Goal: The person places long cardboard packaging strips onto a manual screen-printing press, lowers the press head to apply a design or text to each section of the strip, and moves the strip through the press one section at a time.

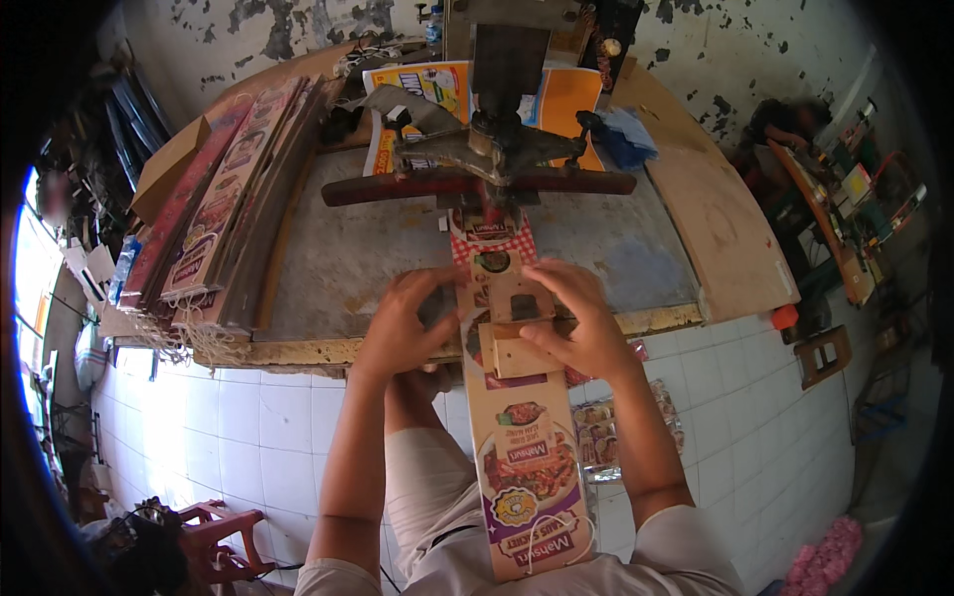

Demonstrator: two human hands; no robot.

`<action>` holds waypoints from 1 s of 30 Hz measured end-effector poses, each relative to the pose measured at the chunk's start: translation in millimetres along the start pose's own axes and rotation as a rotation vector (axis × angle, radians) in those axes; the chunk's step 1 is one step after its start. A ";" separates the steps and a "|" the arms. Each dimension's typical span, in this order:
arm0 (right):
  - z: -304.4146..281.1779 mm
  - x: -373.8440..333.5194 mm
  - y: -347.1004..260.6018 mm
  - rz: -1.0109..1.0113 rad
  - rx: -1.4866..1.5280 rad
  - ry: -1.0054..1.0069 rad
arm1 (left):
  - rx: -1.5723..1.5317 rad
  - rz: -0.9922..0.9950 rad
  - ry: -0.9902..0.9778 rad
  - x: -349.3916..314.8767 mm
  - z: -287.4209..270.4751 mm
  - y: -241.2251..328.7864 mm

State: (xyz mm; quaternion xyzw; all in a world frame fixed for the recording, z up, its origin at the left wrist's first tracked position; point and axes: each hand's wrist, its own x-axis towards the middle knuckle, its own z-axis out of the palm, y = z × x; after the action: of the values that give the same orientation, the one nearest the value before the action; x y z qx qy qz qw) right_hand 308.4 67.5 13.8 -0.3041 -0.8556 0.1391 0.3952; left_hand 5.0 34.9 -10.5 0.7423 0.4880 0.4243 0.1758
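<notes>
The long printed strip (517,397) starts beneath the press (492,159) and runs straight out on its near side, past the front edge of the worktop (328,258), to the person's lap. Its long axis points from the press toward the person, with the near end slanting slightly to the right of the press. The pictures and lettering on its nearer part stand upside down to the person.

On the near side of the press, a pale wooden block (524,360) lies across the strip; a dark rectangular opening shows between the block and the press.

The left hand (402,313) is in front of the press and slightly to its left. Its fingers are curled in a loose, wide C, the tips at the strip's left edge; whether they press on it cannot be told. The right hand (588,323) is in front of the press and slightly to its right, its fingers also well spread, thumb on the wooden block and forefinger reaching toward the press along the woodwork.

The strip is tan, flat and narrow, with red-and-white checks next to the press, then dishes of food, a purple band, a yellow round badge and dark red labels. A thin white cord (588,526) loops over its near end, farthest from the press. More printed strips (234,189) lie stacked left of the press.
</notes>
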 end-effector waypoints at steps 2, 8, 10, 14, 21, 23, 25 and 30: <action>2.6 -8.2 9.8 0.087 -0.042 0.141 | -0.033 0.036 -0.023 0.0 -4.4 6.7; 0.5 -26.7 40.2 0.299 -0.175 0.197 | -0.055 -0.074 0.083 -2.0 11.9 22.8; 3.6 -26.0 46.0 0.377 0.076 0.160 | -0.027 -0.140 0.095 -5.8 17.1 23.6; 7.0 -25.7 47.4 0.404 0.334 0.237 | 0.026 -0.186 0.134 -11.4 25.5 23.4; 7.9 -30.6 47.2 0.441 0.393 0.244 | -0.002 -0.161 0.130 -16.1 24.4 20.0; 7.9 -31.8 45.8 0.430 0.372 0.240 | -0.012 -0.139 0.110 -18.5 22.7 16.4; 7.0 -36.6 51.2 0.365 0.213 0.234 | -0.032 -0.116 0.096 -17.7 22.6 19.1; 3.7 -34.3 48.2 0.323 0.149 0.204 | -0.009 -0.080 -0.026 -17.9 15.2 22.2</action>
State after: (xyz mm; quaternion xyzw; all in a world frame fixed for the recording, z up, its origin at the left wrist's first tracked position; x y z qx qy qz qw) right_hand 342.6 83.3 -31.9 -0.4197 -0.7387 0.2319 0.4737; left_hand 27.1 11.4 -12.5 0.7269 0.5132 0.4092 0.2022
